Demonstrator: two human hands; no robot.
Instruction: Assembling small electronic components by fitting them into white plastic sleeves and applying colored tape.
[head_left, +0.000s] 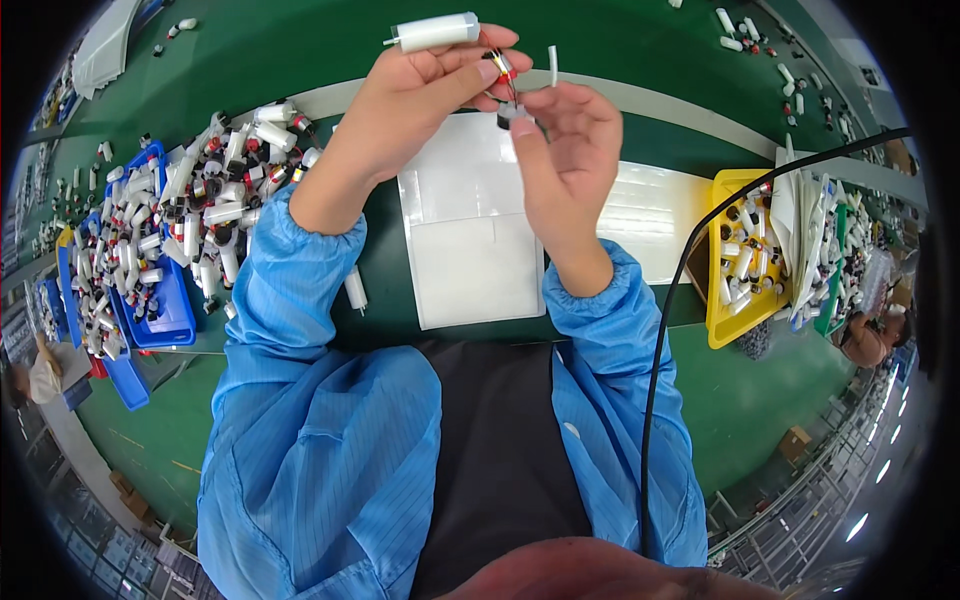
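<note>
My left hand (420, 90) is closed, holding a white cylinder (438, 33) in a clear sleeve across its fingers. Between its thumb and fingertips is a small metal part with red and yellow bits (502, 68), and thin wires run down from it. Just to the right, my right hand (575, 150) pinches a small black round piece (507, 119) at the lower end of these wires. A short white tube (553, 65) sticks up by the right fingertips; whether they grip it, I cannot tell. Below both hands lies a white sheet (475, 270) in a clear cover.
Heaped at the left are many white cylinders (225, 212), with blue trays (165, 320) among them. A yellow tray (718, 300) with similar parts stands at the right. One loose cylinder (356, 288) lies near my left sleeve. A black cable (662, 350) crosses past my right arm.
</note>
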